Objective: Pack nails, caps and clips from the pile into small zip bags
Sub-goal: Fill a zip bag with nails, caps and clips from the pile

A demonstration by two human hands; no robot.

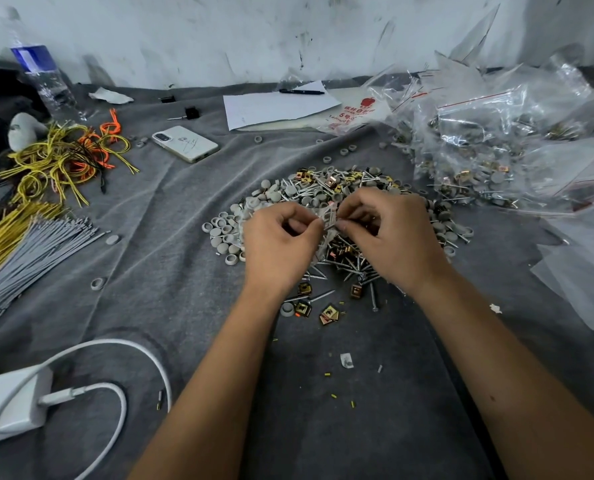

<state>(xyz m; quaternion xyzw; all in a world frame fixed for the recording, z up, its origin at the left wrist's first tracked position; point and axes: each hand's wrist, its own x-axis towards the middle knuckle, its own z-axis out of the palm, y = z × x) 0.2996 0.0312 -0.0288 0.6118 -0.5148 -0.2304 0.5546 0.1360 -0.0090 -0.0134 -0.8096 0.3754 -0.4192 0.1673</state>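
Both hands work directly over the pile [337,216], presumably to keep reach short. Left hand [278,247] and right hand [392,237] each pinch an edge of a small zip bag [328,221]: narrow grip, likely sealing or opening it. Filled bags [479,143] are heaped right.

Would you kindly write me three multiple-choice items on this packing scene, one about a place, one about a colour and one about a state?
1. Where does the phone lie?
A. left of the pile
B. on the paper
C. under the bags

2. What colour are the caps?
A. red
B. grey
C. black

3. What are the hands doing?
A. resting flat on the cloth
B. both pinching a small bag
C. holding the pen

Answers:
1. A: it lies on the cloth, up and left of the pile.
2. B: the loose caps are pale grey.
3. B: the left hand and right hand pinch a small zip bag between them.
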